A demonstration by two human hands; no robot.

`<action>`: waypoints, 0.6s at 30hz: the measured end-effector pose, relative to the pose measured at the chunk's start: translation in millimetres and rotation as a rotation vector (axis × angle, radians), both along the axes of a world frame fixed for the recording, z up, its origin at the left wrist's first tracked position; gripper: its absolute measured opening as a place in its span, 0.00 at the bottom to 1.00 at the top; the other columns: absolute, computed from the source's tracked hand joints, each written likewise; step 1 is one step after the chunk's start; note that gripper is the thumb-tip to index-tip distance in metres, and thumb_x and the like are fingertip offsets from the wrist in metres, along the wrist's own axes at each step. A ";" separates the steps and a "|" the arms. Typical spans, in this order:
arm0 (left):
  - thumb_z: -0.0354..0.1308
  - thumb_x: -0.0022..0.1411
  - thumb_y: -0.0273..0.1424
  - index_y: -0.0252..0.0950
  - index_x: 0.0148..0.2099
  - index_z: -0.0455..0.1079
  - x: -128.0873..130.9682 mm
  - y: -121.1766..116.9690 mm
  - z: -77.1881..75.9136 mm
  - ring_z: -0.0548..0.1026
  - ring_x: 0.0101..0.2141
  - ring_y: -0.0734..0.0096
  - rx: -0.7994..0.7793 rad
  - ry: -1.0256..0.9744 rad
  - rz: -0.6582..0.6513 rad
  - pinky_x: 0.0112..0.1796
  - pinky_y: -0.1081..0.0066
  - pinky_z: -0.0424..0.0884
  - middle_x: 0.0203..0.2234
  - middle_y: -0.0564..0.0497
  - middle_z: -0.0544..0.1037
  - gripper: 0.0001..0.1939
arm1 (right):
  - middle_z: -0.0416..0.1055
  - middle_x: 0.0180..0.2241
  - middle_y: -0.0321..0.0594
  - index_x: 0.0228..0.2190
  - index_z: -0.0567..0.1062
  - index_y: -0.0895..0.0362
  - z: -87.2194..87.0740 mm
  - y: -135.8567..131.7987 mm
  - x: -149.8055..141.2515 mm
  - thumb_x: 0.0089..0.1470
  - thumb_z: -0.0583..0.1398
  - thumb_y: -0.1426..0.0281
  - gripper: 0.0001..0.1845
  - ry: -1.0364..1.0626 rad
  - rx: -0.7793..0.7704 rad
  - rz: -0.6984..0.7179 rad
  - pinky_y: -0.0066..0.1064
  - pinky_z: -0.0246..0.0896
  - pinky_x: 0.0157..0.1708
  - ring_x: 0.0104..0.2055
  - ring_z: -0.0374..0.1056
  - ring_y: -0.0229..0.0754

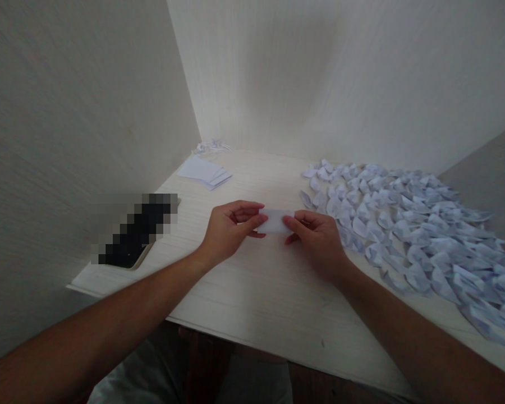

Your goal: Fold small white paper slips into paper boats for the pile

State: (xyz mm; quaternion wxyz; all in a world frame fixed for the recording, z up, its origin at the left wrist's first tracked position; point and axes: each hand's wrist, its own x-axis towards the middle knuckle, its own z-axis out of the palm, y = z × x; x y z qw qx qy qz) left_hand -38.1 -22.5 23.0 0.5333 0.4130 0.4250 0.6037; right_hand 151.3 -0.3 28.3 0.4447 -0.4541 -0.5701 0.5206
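Note:
A small white rectangle of paper [273, 221] is stretched between my two hands, just above the table. My left hand [238, 224] pinches its left end, thumb on top and fingers behind. On the other end, my right hand [313, 233] grips in the same way. The paper looks flat and wider than tall; whether it has folded layers cannot be made out. Close to the right hand begins a broad spread of small folded white paper pieces [379, 219].
At the back left lies a small stack of flat white paper sheets [200, 168], with crumpled paper scraps [210, 146] behind it. A dark phone [137, 235], partly blurred out, rests near the left edge of the pale table [244, 297]. Walls [303, 78] rise behind and at the left.

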 end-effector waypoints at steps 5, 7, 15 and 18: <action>0.79 0.44 0.34 0.30 0.39 0.81 -0.2 -0.2 0.8 0.83 0.31 0.62 -0.005 0.003 0.001 0.27 0.67 0.86 0.30 0.47 0.83 0.20 | 0.69 0.21 0.33 0.20 0.74 0.57 -2.9 0.5 0.2 0.45 0.73 0.55 0.21 0.031 -0.018 -0.018 0.26 0.69 0.20 0.21 0.67 0.34; 0.79 0.44 0.35 0.30 0.39 0.81 -0.3 -0.5 1.0 0.83 0.31 0.62 -0.007 0.010 0.005 0.26 0.67 0.85 0.30 0.47 0.83 0.21 | 0.72 0.23 0.34 0.21 0.74 0.57 -3.4 0.4 -0.4 0.42 0.74 0.55 0.22 0.055 -0.039 -0.022 0.27 0.69 0.20 0.22 0.67 0.35; 0.80 0.44 0.36 0.30 0.39 0.81 -0.5 -0.4 1.9 0.83 0.30 0.61 -0.008 0.030 0.010 0.25 0.66 0.85 0.29 0.47 0.83 0.22 | 0.70 0.26 0.30 0.35 0.73 0.54 -1.1 0.5 -1.8 0.41 0.75 0.58 0.24 0.138 -0.033 -0.036 0.26 0.71 0.19 0.25 0.69 0.35; 0.80 0.44 0.36 0.31 0.40 0.81 -1.3 -0.1 0.4 0.83 0.31 0.60 0.002 0.037 0.005 0.25 0.66 0.85 0.30 0.47 0.83 0.22 | 0.70 0.26 0.29 0.41 0.75 0.54 -1.5 0.8 -0.9 0.43 0.74 0.59 0.25 0.121 -0.027 -0.011 0.28 0.73 0.22 0.26 0.69 0.36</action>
